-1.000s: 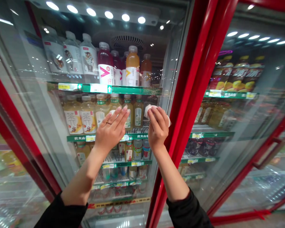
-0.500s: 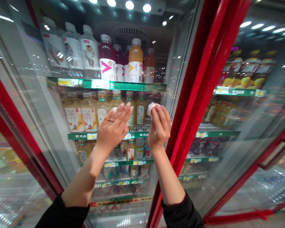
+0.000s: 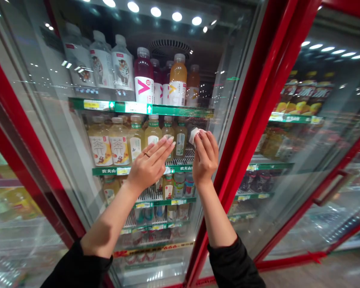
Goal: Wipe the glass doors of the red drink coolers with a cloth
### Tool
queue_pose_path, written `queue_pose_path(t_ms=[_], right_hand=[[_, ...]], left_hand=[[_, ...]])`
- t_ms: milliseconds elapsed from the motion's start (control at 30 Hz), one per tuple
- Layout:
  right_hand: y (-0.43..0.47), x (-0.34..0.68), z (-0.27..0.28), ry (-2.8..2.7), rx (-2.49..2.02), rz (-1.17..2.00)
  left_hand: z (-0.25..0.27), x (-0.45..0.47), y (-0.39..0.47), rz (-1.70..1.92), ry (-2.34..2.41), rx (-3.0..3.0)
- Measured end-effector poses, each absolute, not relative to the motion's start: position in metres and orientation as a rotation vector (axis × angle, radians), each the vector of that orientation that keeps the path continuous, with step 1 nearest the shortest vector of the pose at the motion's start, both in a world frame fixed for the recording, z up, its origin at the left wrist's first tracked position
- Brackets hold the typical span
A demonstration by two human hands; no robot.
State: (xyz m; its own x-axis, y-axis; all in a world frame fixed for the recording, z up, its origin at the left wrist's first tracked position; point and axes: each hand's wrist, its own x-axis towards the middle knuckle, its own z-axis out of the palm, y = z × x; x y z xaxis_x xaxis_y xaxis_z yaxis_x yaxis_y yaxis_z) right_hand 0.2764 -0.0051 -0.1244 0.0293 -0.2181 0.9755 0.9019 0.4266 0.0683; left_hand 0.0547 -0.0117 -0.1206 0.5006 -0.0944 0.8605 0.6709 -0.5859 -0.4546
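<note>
My left hand (image 3: 148, 162), with a ring on one finger, is stretched out flat with its fingers straight and holds nothing. It is up against or just in front of the glass door (image 3: 225, 92) of a drinks fridge; I cannot tell whether it touches. To its right, my right hand (image 3: 205, 156) grips a crumpled white tissue (image 3: 194, 135) between thumb and fingers, close to the glass. Behind the hands, inside the fridge, stand tea bottles (image 3: 119, 148) on a green-edged shelf, partly hidden by my left hand.
A red door frame (image 3: 252, 108) runs slantwise just right of my right hand. Beyond it is another glass door with a handle (image 3: 331, 188). Higher up inside, a purple drink bottle (image 3: 144, 76) and an orange one (image 3: 178, 76) stand beside tiger-label bottles (image 3: 122, 68).
The whole view has shifted, so the fridge and bottles appear slightly farther right. Both hands keep nearly the same place before the shelves, and the tissue stays in my right hand.
</note>
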Motion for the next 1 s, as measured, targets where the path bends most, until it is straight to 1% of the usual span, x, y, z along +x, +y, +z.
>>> queue_pose_path(t_ms=[200, 333, 500, 633, 733, 900, 1000], right_hand=[[0.001, 0.27, -0.111, -1.089, -0.737, -0.936], [0.0, 0.244, -0.115, -1.219, -0.72, -0.862], [-0.004, 0.249, -0.137, -1.242, -0.822, -0.817], [0.003, 0.244, -0.12, -1.085, -0.832, -0.833], [0.002, 0.223, -0.107, -1.095, -0.801, -0.862], [-0.007, 0.216, -0.124, -1.305, -0.777, -0.856], [-0.004, 0.231, -0.126, -1.215, -0.817, -0.836]], left_hand=[[-0.119, -0.016, -0.016, -1.102, -0.633, -1.862], [-0.118, -0.046, -0.011, -1.063, -0.646, -1.837], [-0.124, -0.046, -0.005, -1.081, -0.661, -1.806], [-0.128, -0.043, -0.005, -1.087, -0.689, -1.807], [-0.13, -0.043, -0.004, -1.093, -0.69, -1.8], [-0.129, -0.042, -0.002, -1.088, -0.671, -1.779], [-0.129, -0.042, -0.002, -1.079, -0.661, -1.777]])
